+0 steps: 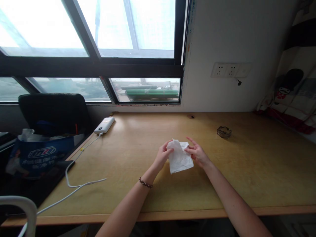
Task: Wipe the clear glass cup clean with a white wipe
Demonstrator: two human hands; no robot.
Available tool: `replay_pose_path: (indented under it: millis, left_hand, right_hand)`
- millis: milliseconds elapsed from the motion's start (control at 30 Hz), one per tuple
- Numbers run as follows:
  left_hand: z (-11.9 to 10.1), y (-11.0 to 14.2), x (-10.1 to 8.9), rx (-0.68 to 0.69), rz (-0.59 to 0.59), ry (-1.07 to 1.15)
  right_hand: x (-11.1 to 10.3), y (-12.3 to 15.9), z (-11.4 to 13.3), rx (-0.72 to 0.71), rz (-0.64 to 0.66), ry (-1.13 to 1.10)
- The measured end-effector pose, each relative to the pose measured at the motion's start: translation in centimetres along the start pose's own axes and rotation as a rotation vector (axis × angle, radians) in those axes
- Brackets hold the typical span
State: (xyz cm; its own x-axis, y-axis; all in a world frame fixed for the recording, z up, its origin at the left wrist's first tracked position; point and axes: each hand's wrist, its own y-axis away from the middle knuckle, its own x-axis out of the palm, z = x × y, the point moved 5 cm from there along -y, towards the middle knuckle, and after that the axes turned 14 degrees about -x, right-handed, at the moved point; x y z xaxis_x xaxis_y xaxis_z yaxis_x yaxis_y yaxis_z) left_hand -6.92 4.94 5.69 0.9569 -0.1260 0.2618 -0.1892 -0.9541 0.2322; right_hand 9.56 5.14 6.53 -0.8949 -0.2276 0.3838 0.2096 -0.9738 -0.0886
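A crumpled white tissue [179, 159] hangs between both hands above the middle of a wooden desk [247, 164]. My left hand [163, 154] pinches its upper left edge with thumb and fingers closed on it. A beaded bracelet sits on that wrist. My right hand [197, 153] grips the tissue's upper right edge, with some fingers stretched out above it. The lower part of the tissue droops toward the desk top.
A white power bank [104, 125] with a white cable [74, 184] lies at the desk's back left. A small dark ring-shaped object [223, 132] rests to the right. A blue bag [39, 154] and a black chair [53, 112] stand left of the desk. Windows and wall sockets [230, 70] lie behind.
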Motion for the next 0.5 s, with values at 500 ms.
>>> replay_pose_path:
  millis: [500]
  left_hand:
    - [-0.68,-0.12,-0.74,0.042,-0.005,-0.104]
  right_hand:
    - [0.08,0.06,0.28,-0.029,0.131,0.268]
